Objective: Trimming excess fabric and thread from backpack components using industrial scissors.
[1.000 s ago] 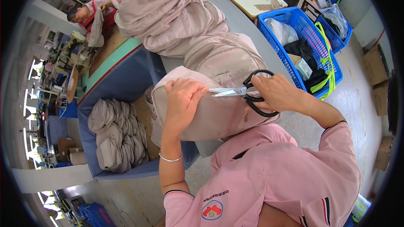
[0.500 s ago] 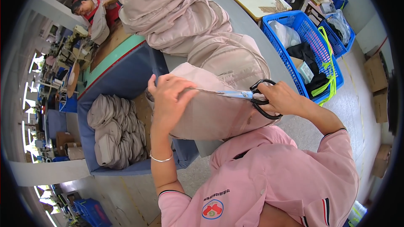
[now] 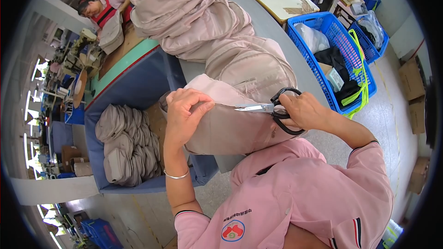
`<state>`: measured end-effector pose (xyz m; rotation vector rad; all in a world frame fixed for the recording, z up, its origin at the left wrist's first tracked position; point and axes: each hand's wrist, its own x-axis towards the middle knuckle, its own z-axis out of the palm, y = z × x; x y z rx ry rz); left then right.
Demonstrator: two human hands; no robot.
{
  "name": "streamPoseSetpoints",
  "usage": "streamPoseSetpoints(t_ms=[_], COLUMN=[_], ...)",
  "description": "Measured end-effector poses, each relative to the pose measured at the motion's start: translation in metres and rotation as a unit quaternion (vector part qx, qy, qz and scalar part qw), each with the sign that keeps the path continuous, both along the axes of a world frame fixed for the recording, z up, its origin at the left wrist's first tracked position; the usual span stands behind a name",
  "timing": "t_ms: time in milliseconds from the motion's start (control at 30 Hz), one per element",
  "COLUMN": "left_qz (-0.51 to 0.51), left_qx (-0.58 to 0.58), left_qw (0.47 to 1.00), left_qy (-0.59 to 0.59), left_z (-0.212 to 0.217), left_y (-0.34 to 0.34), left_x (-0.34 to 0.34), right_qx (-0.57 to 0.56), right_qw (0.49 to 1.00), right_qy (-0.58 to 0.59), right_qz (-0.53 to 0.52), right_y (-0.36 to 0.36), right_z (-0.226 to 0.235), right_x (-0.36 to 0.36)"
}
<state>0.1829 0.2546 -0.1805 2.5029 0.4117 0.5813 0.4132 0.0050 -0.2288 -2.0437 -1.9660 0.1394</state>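
Observation:
A beige-pink fabric backpack (image 3: 230, 131) lies in front of me at the table's edge, close to my body. My left hand (image 3: 187, 110) pinches the edge of its fabric, thumb against fingers. In my right hand (image 3: 302, 110) are black-handled scissors (image 3: 258, 108), gripped by the loops. Their blades point left along the seam, a short way from my left fingertips; they look nearly closed. Just beyond lies another backpack (image 3: 258, 67) of the same colour, touching the heap of similar backpacks (image 3: 184, 9) farther up the table.
To the left, a blue fabric-sided bin (image 3: 134, 188) holds several folded backpacks (image 3: 127, 143). A blue plastic basket (image 3: 318, 80) with bags, black cloth and neon-yellow strips stands right of the grey table (image 3: 300, 60). A co-worker (image 3: 106, 11) handles a bag at the far left.
The scissors have drawn slightly back, away from my left hand, and their blades have tilted. My left fingers have closed nearer together on the fabric. The co-worker's bag has shifted a little.

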Motion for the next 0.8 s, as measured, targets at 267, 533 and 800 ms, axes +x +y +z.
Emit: streamPoseSetpoints(t_ms=[267,533,800], left_qz=[-0.001,0.0,0.021], left_qx=[-0.011,-0.019,-0.05], left_qw=[1.0,1.0,0.999], left_qy=[0.003,-0.007,0.002], left_z=[-0.002,-0.006,-0.022], left_y=[0.0,0.004,0.021], left_x=[-0.003,-0.002,0.01], right_qx=[-0.02,0.047,0.051], right_qw=[1.0,0.996,0.969], right_qy=[0.022,0.063,0.209], right_qz=[-0.008,-0.034,-0.126], right_y=[-0.002,0.006,0.02], right_z=[-0.012,-0.005,-0.034], right_x=[0.001,0.005,0.028])
